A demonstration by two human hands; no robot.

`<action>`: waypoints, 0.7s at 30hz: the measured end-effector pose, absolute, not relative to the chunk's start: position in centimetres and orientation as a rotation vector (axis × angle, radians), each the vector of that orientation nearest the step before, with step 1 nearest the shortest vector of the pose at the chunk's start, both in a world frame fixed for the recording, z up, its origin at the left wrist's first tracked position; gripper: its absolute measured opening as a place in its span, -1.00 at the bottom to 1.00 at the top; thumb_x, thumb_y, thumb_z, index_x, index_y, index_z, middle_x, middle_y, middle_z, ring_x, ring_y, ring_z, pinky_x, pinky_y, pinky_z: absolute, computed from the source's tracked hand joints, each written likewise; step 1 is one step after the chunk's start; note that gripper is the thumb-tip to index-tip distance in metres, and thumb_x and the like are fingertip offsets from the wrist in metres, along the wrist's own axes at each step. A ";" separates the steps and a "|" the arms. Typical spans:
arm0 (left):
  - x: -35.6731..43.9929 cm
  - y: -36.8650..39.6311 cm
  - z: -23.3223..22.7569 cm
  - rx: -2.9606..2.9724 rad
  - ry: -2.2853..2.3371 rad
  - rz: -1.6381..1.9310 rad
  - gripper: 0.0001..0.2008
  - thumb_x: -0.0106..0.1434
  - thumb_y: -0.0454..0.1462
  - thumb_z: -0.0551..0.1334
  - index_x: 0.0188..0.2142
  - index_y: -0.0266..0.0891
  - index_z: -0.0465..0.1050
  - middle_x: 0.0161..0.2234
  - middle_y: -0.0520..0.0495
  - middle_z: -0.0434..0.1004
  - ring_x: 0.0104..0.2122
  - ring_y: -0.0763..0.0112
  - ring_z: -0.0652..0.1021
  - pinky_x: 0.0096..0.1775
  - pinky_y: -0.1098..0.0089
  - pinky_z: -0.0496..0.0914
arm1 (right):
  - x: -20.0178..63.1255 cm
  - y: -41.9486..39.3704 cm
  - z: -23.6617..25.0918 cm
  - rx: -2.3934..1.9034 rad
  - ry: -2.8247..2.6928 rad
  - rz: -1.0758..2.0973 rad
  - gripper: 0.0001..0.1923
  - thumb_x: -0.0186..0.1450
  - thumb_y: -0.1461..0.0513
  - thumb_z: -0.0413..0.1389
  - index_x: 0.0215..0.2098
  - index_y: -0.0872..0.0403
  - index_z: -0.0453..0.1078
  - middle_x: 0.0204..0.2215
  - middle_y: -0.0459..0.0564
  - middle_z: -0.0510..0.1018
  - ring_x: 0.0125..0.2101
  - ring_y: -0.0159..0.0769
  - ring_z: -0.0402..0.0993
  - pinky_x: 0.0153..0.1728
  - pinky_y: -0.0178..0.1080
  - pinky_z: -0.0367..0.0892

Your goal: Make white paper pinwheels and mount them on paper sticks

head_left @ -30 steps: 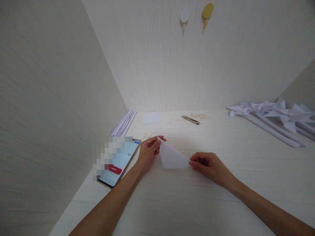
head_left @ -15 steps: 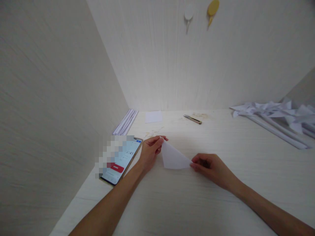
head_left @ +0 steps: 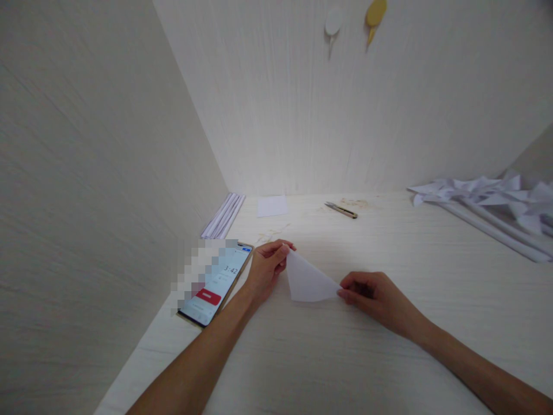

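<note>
A white sheet folded into a triangle (head_left: 307,280) is held just above the pale wooden table (head_left: 328,357). My left hand (head_left: 264,270) pinches its upper left corner between thumb and fingers. My right hand (head_left: 375,298) pinches its lower right corner. The paper stretches between the two hands, with one long edge near the table surface.
A phone (head_left: 215,282) with a lit timer screen lies left of my left hand. Farther back are a stack of paper strips (head_left: 223,215), a small white square of paper (head_left: 272,206) and a utility knife (head_left: 341,210). Folded paper pinwheels on rolled sticks (head_left: 492,202) lie at the right. Two hooks (head_left: 351,20) hang on the wall.
Both hands keep their grip on the folded paper. The view has shifted slightly, and the phone timer has ticked from 3:41 to 3:42.
</note>
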State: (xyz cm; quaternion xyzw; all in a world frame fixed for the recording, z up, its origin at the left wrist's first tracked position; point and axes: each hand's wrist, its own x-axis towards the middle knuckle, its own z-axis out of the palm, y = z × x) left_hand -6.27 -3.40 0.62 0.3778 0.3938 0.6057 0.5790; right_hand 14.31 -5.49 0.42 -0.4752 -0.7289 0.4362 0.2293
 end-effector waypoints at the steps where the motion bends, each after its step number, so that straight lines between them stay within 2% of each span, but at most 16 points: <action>1: -6.3 -3.4 0.6 0.889 0.918 1.418 -0.82 -0.16 -0.21 0.34 -0.61 -0.31 0.48 -0.58 0.03 0.38 -0.70 0.74 0.14 -0.68 0.57 -0.08 | 14.3 -5.5 0.4 -1.306 -2.003 1.204 -0.75 0.11 0.11 0.01 -0.56 0.13 0.33 -0.71 -0.16 0.23 -0.66 -0.48 0.08 -0.64 -0.37 -0.01; 16: -6.3 -3.3 0.7 0.911 0.932 1.420 -0.80 -0.15 -0.19 0.33 -0.62 -0.32 0.46 -0.70 0.11 0.19 -0.70 0.72 0.11 -0.66 0.54 -0.11 | 14.5 -5.5 0.0 -1.311 -2.010 1.202 -0.74 0.12 0.09 0.00 -0.54 0.12 0.33 -0.70 -0.15 0.24 -0.64 -0.46 0.11 -0.63 -0.36 0.01; 21: -6.3 -3.4 0.8 0.894 0.932 1.430 -0.81 -0.16 -0.22 0.34 -0.64 -0.33 0.45 -0.65 0.08 0.24 -0.69 0.72 0.12 -0.66 0.53 -0.12 | 14.4 -5.5 0.2 -1.313 -2.023 1.191 -0.73 0.12 0.09 -0.01 -0.54 0.11 0.33 -0.70 -0.14 0.25 -0.64 -0.45 0.12 -0.63 -0.36 0.02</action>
